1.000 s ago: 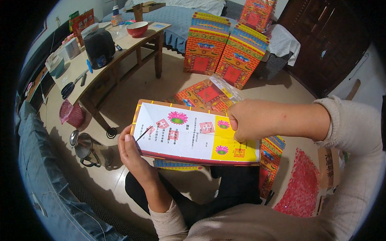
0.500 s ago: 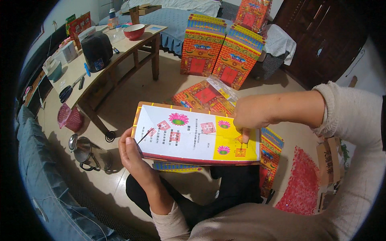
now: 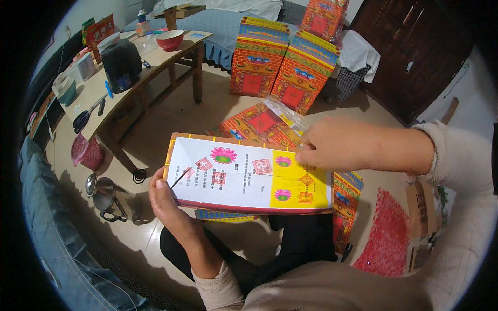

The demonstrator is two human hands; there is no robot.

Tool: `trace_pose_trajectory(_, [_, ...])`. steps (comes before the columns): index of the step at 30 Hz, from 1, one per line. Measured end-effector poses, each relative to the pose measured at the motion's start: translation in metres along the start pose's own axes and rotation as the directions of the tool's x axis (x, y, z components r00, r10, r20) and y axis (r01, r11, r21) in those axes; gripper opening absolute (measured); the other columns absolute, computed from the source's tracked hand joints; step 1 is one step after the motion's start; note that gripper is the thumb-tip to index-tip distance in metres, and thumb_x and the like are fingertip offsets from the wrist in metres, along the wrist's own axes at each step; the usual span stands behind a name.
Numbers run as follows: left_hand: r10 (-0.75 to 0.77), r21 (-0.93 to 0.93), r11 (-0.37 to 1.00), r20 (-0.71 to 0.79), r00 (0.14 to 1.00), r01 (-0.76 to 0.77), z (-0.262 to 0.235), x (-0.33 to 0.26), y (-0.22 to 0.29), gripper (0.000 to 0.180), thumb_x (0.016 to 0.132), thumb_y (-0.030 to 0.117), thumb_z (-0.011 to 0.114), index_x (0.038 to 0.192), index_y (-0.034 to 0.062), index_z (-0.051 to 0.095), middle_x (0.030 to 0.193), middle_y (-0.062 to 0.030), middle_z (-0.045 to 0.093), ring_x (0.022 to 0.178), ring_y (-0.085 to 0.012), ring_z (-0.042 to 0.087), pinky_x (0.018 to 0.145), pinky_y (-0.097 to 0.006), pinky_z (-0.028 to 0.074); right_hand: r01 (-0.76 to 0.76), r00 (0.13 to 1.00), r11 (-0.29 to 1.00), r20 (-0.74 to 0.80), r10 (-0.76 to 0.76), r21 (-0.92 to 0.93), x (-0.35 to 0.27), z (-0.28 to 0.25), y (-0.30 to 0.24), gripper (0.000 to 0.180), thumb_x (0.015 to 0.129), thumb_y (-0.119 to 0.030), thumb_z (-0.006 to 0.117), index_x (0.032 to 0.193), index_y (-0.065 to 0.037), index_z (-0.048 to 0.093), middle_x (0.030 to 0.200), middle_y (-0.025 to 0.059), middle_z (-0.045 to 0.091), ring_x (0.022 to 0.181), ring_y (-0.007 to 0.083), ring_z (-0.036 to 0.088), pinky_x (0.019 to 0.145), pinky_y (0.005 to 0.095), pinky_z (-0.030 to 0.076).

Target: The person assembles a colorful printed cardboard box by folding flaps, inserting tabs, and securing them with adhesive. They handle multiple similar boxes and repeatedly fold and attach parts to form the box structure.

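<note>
Across my lap lies a long paper-covered box (image 3: 254,179). Its white and yellow face is printed with pink lotus flowers, red seal marks and dark writing. My left hand (image 3: 174,207) grips its left end, thumb on the face and fingers underneath. A thin dark line or stick (image 3: 180,178) runs from near that thumb; I cannot tell which it is. At the upper edge of the yellow end is my right hand (image 3: 332,142), fingers curled in. Whatever it holds, if anything, is hidden. Below the box's right end shows another red brick-patterned piece (image 3: 345,207).
Red brick-patterned paper houses (image 3: 259,62) stand ahead, with a flat one (image 3: 254,122) before them. At left is a wooden table (image 3: 150,72) bearing scissors (image 3: 83,119) and a red bowl (image 3: 170,40). A metal kettle (image 3: 115,199) stands on the floor; red scraps (image 3: 384,236) lie at right.
My right hand has drawn its pressing finger up off the yellow paper and curled it in. The left hand keeps its grip; the view has shifted slightly.
</note>
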State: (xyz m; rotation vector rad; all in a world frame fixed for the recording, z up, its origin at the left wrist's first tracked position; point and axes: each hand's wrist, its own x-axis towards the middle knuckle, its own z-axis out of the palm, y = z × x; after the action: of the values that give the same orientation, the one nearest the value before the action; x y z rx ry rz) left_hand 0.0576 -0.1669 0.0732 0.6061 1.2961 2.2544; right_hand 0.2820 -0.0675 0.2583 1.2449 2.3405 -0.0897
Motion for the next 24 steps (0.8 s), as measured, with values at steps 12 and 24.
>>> trace_pose_trajectory(12, [-0.006,0.011,1.000,0.005,1.000,0.006,-0.006,0.002,-0.002,0.049,0.101,0.041,0.048,0.121,-0.0029,0.056,0.108,-0.0134,0.064,0.099,-0.0198,0.063,0.091,-0.034,0.049,-0.063,0.950,0.966,0.311,-0.018,0.251,-0.014,0.015,0.029,0.051,0.088,-0.050,0.069,0.065,-0.006,0.062,0.061,0.0087,0.061,0.055,0.0195,0.059,0.052,0.0364,0.044])
trace_pose_trajectory(24, [-0.023,-0.049,0.998,0.093,0.995,0.028,-0.027,0.015,-0.018,0.065,0.101,0.054,0.037,0.133,-0.0003,0.052,0.125,-0.0163,0.061,0.115,-0.0270,0.061,0.098,-0.045,0.049,0.144,0.861,0.005,-0.128,0.492,0.990,0.069,0.316,0.200,0.022,0.097,-0.027,0.057,0.089,-0.008,0.065,0.066,-0.0013,0.057,0.056,0.0074,0.049,0.052,0.0245,0.040])
